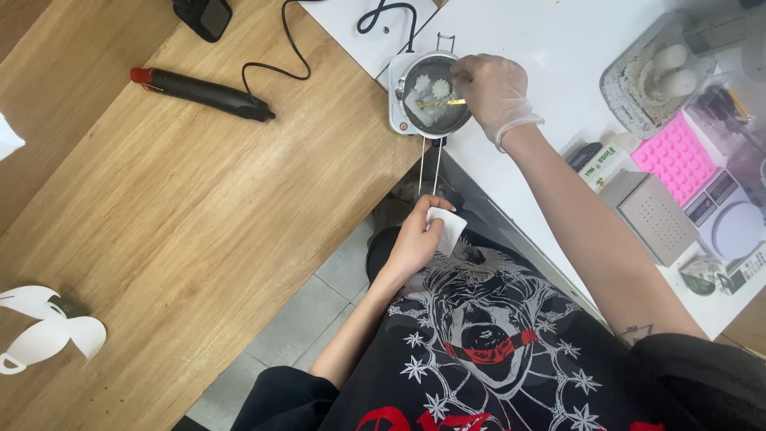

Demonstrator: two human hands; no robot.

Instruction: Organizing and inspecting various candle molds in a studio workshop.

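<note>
My right hand (493, 89), in a thin clear glove, reaches over a small metal pot (432, 102) on a white hot plate (396, 104) and grips a thin yellow stick (440, 103) that lies across the pot. Pale white lumps (431, 85) sit inside the pot. My left hand (416, 239), bare, is held low over my lap and pinches a folded white tissue (448, 227). Two thin white strings (429, 166) hang from the pot's edge toward that hand.
A black heat gun (203, 92) with a red tip and cord lies on the wooden table (183, 215). White curved pieces (44, 329) rest at the left. On the white table are a pink silicone mould (677, 156), a metal box (658, 215), a scale (734, 223) and a tray (658, 76).
</note>
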